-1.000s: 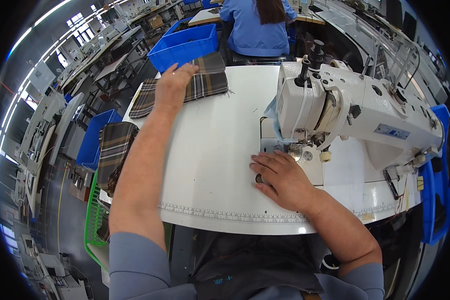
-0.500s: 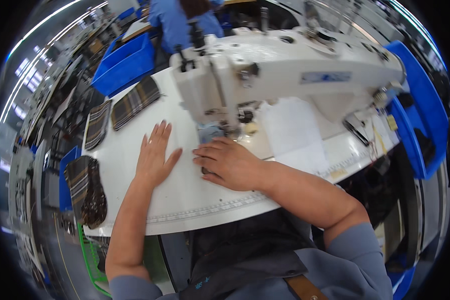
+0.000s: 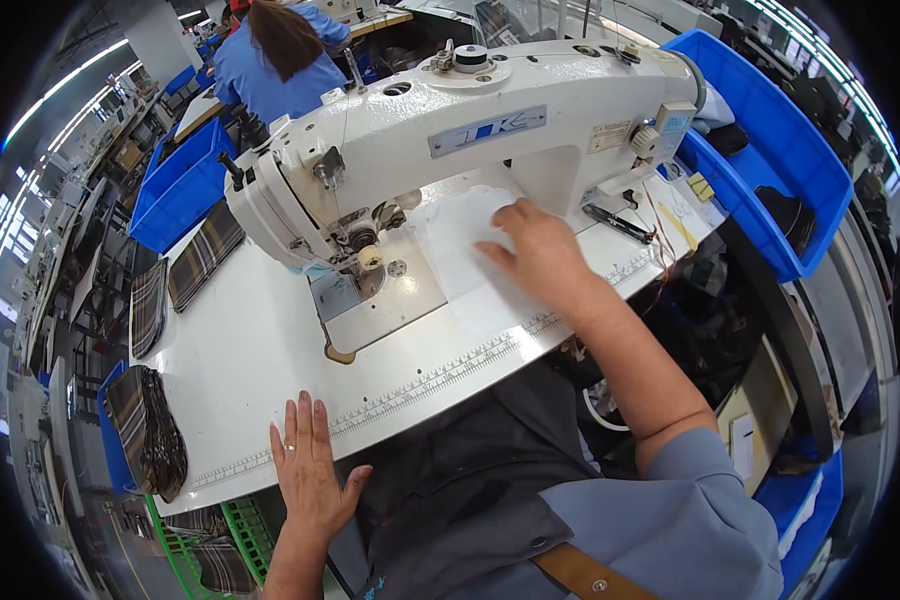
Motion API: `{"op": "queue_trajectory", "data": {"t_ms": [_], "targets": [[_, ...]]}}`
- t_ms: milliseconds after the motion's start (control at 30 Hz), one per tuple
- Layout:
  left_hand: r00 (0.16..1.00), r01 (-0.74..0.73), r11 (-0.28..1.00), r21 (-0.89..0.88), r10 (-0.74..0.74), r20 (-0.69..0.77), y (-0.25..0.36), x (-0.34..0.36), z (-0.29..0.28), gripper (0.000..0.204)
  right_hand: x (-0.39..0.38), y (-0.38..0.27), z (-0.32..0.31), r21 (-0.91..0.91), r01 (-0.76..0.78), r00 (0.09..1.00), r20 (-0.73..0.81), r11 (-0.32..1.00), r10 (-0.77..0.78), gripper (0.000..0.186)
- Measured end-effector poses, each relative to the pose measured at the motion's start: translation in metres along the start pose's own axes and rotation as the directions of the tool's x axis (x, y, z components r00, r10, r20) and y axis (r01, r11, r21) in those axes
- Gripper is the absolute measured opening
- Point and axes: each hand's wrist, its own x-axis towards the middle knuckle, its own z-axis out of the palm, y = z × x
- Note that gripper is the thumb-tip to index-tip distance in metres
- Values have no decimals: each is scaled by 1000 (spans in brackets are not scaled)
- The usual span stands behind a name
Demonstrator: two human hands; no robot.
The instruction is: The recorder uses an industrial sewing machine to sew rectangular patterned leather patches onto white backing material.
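My left hand [image 3: 312, 470] lies with spread, empty fingers at the front edge of the white sewing table [image 3: 250, 340]. My right hand [image 3: 542, 255] is over a white sheet [image 3: 460, 230] right of the needle area of the white sewing machine [image 3: 510, 130], slightly blurred, thumb and forefinger apart, fingertips on or just above the sheet. Plaid fabric pieces [image 3: 205, 255] lie toward the back left, with a folded plaid stack [image 3: 148, 430] at the left corner. A dark tool [image 3: 615, 223] lies right of my right hand.
Blue bins stand at the back left [image 3: 165, 210] and right [image 3: 790, 195]; another [image 3: 805, 500] is low at right. A green basket [image 3: 245, 535] holding plaid fabric sits below the table's left end. A co-worker in blue [image 3: 260, 65] is beyond the machine.
My left hand has come back from the plaid pieces to the front edge. My right hand has moved right from the needle area onto the white sheet. The view has swung rightward.
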Motion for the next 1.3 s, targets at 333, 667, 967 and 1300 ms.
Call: {"op": "queue_trajectory", "data": {"t_ms": [333, 667, 967, 1300], "targets": [[996, -77, 997, 32, 78, -44, 30, 24, 8, 97, -4, 48, 2, -126, -171, 977, 104, 977, 185, 32], [995, -71, 997, 37, 73, -69, 30, 17, 8, 90, 2, 36, -7, -68, -270, 959, 64, 960, 274, 32], [926, -376, 888, -266, 367, -83, 66, 118, 1, 77, 1, 52, 5, -155, -254, 959, 89, 955, 270, 30], [905, -424, 900, -100, 418, -75, 79, 209, 25, 80, -13, 63, -3, 108, -261, 965, 10, 959, 262, 30]]}}
